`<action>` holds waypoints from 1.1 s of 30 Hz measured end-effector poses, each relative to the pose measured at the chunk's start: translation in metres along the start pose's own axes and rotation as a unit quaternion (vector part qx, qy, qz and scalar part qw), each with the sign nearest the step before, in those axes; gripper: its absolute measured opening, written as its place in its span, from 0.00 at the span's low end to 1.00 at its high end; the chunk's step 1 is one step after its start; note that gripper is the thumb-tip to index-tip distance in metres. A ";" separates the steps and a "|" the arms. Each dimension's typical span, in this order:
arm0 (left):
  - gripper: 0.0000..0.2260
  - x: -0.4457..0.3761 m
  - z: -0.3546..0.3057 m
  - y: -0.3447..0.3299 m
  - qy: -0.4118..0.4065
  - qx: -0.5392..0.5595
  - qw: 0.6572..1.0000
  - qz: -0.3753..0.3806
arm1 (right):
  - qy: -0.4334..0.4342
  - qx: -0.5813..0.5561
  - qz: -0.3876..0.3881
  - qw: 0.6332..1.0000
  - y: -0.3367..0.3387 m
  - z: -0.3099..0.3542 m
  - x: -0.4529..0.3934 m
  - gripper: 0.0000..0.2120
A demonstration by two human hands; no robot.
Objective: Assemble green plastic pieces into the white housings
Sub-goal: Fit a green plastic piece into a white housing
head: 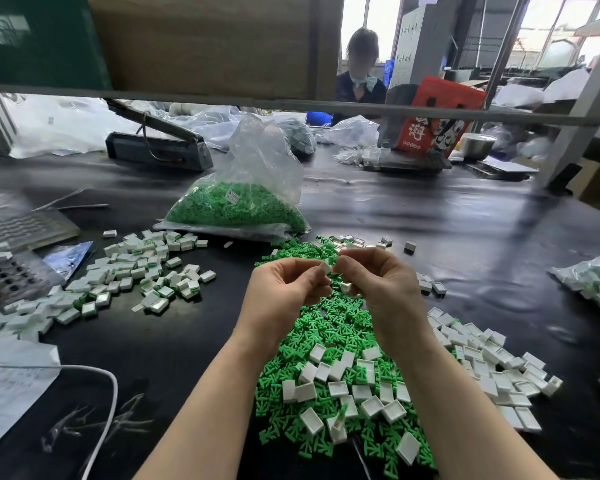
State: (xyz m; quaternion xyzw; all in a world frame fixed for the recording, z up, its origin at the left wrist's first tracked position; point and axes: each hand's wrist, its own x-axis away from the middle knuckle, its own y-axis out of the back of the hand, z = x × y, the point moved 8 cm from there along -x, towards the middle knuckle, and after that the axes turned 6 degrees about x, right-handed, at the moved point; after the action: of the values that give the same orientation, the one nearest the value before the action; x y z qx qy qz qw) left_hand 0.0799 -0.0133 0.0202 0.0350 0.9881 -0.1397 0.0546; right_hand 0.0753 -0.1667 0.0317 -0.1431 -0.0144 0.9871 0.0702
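Centrally, both hands pinching one white housing (327,268) above green pieces (329,327).

Both forearms (201,403) and hands are bare, no sleeves.

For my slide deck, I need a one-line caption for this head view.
Both hands, left hand and right hand, pinch a white housing above a pile of green pieces on the table.
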 end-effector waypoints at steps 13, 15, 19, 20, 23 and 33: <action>0.03 0.001 -0.011 0.003 -0.081 -0.118 0.990 0.005 | 0.038 0.083 0.037 0.995 -0.003 0.010 0.002 0.03; 0.04 0.001 -0.011 0.003 -0.088 -0.149 0.985 0.009 | 0.036 0.107 0.057 0.992 -0.004 0.009 0.002 0.02; 0.04 0.001 -0.013 0.002 -0.094 -0.195 0.976 0.027 | 0.026 0.209 0.118 0.970 -0.010 0.002 0.002 0.02; 0.04 0.001 -0.013 0.002 -0.096 -0.212 0.972 0.031 | 0.033 0.260 0.137 0.955 -0.012 -0.001 0.002 0.04; 0.06 0.002 -0.010 -0.001 -0.095 -0.261 0.960 0.044 | 0.056 0.360 0.176 0.914 -0.018 -0.004 0.004 0.11; 0.08 0.001 -0.008 -0.002 -0.064 -0.329 0.937 0.095 | 0.039 0.349 0.245 0.904 -0.025 -0.011 0.009 0.16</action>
State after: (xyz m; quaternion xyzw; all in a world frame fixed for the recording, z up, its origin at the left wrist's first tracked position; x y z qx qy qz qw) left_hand 0.0776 -0.0131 0.0286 0.0993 0.9654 0.1968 0.1392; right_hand 0.0735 -0.1404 0.0202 -0.1471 0.3690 0.9087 -0.1282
